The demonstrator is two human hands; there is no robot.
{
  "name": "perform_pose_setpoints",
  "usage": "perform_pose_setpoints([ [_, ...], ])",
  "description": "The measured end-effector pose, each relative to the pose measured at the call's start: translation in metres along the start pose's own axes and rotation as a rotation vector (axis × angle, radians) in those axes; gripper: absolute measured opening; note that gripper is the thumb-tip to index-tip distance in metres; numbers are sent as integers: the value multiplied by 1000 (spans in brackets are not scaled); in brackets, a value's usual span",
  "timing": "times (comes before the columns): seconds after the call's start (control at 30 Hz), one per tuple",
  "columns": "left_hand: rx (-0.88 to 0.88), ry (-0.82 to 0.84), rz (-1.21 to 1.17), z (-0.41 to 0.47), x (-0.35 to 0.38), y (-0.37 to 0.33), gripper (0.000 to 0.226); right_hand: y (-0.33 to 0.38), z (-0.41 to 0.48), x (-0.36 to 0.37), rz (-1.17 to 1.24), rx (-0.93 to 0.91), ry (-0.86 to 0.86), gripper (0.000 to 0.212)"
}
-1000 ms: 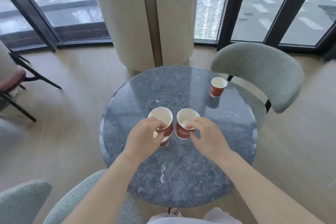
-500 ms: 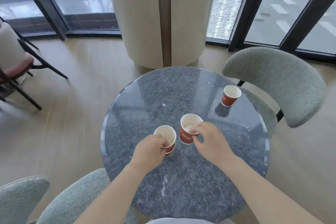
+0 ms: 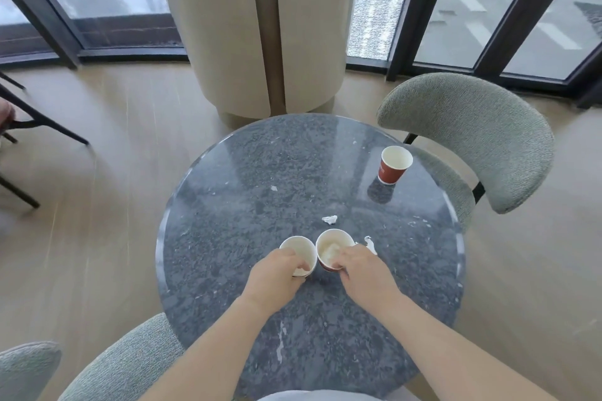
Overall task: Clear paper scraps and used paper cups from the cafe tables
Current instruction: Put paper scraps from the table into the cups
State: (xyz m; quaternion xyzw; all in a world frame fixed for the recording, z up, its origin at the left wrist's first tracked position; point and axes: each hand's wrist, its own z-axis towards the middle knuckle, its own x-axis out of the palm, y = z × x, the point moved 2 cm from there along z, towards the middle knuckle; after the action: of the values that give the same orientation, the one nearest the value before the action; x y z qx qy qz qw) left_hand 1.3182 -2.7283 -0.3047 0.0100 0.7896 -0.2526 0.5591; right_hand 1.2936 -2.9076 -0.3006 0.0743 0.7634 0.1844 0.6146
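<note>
Hands: left hand (image 3: 275, 273) wraps left cup (image 3: 298, 254), right hand (image 3: 363, 270) pinches right cup (image 3: 332, 249) at the rim, both near table (image 3: 228, 172) middle
Risk: rims touch, tilt could dump the wad inside
Leftovers: scrap (image 3: 329, 219) and far cup (image 3: 394, 164) easy to miss

No readable text; far red paper cup (image 3: 393, 166) bears faint pale print, illegible.

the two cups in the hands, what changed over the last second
Both hands brought their cups down: the left hand and right hand now hold the left cup and right cup low, rims touching. The far cup stayed put.
</note>
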Motion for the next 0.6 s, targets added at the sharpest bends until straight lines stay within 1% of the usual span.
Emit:
perform_pose_setpoints([
  [0.07,-2,-16,-38,1,-1,2,23,-4,2,4,-37,20,29,25],
  [0.27,10,-109,-102,6,-10,8,15,-15,6,12,-80,34,54,22],
  [0.43,34,-171,-150,23,-20,4,14,-14,7,3,36,-41,-42,21],
  [0.6,76,-185,-194,51,-29,-13,13,-32,12,-18,98,-2,-127,24],
])
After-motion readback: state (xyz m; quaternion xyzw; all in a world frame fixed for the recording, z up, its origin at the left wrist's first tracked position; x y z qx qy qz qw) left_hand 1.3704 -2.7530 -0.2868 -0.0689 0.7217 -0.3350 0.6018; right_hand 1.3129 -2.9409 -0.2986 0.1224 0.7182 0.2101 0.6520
